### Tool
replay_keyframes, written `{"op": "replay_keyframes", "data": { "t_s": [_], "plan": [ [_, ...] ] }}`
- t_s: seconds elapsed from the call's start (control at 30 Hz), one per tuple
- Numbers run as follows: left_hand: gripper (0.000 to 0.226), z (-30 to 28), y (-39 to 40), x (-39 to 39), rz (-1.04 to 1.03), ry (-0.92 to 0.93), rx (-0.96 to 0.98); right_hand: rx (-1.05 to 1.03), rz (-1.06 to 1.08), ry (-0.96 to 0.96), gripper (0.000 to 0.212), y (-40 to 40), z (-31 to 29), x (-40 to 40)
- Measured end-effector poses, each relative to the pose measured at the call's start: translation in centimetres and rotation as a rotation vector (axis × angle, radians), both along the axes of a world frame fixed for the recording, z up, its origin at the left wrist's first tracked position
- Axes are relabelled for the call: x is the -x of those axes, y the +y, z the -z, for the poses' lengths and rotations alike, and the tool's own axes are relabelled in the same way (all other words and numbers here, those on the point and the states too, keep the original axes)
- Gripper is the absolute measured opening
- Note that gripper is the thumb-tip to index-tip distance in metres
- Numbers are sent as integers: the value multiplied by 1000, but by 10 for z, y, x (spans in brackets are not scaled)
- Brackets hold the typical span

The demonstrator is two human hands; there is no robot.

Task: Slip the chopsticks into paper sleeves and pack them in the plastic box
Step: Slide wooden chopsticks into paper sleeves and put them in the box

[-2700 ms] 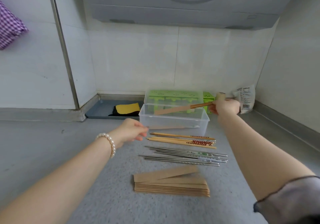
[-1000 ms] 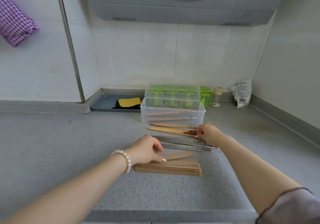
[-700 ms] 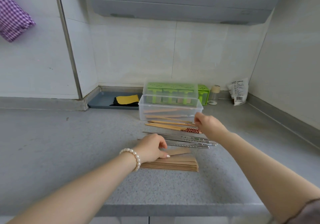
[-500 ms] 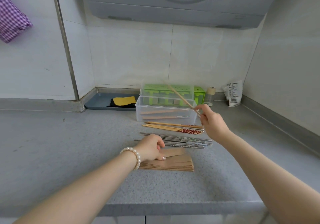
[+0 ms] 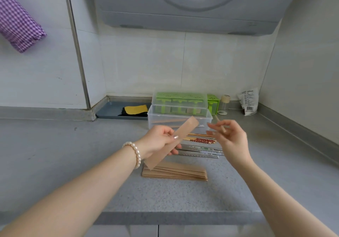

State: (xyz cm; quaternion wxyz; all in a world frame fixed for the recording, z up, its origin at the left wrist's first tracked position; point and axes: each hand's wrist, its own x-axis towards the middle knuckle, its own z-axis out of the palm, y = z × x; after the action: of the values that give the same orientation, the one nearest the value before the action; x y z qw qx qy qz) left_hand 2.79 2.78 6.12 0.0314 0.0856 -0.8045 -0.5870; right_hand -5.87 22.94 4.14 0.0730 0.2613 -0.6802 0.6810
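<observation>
Chopsticks first: one wooden chopstick is up in the air in the right hand, pinched between thumb and a fingertip while the other fingers fan out loose. Only a short bit of it shows, poking up toward the back. The left hand has a brown paper sleeve clamped between thumb and fingers, tilted so its far end points up toward the right hand, close but not touching the stick.

Writing-wise, the only print is on a white packet in the back right corner, too small to read.

More patterned wooden chopsticks and a row of metal chopsticks lie flat on the grey counter, between the sleeve stack and the clear plastic box. That box already has sleeved pairs inside, and a green-lidded container sits right behind it.

Lots of bare counter to the left and along the front edge.
</observation>
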Motion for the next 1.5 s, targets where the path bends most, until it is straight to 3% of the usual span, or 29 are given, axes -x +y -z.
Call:
{"op": "replay_keyframes", "data": {
  "t_s": [0.07,0.23,0.33,0.43,0.53,0.73,0.9,1.1,1.5],
  "plan": [
    [7,-4,-1,-4,42,-20,-49,210,103,-3,12,2,-10,0],
    [39,0,0,-11,84,-127,-239,497,137,-15,38,14,-34,7],
    [53,2,2,-12,124,-166,-225,645,137,-173,47,20,-42,14],
    [49,4,6,-13,175,-176,-260,741,163,-310,48,27,-43,23],
    [22,7,10,-17,186,-167,-286,708,176,-345,48,29,-37,26],
    [16,14,8,-16,199,-115,-268,562,211,-249,48,28,-31,26],
    [40,13,6,-18,242,-113,-280,505,214,-181,48,26,-32,25],
    [16,17,6,-15,174,-95,-309,430,189,-95,49,22,-32,16],
    [22,26,9,-12,2,-71,-418,379,205,92,49,16,-36,-9]
  ]
}}
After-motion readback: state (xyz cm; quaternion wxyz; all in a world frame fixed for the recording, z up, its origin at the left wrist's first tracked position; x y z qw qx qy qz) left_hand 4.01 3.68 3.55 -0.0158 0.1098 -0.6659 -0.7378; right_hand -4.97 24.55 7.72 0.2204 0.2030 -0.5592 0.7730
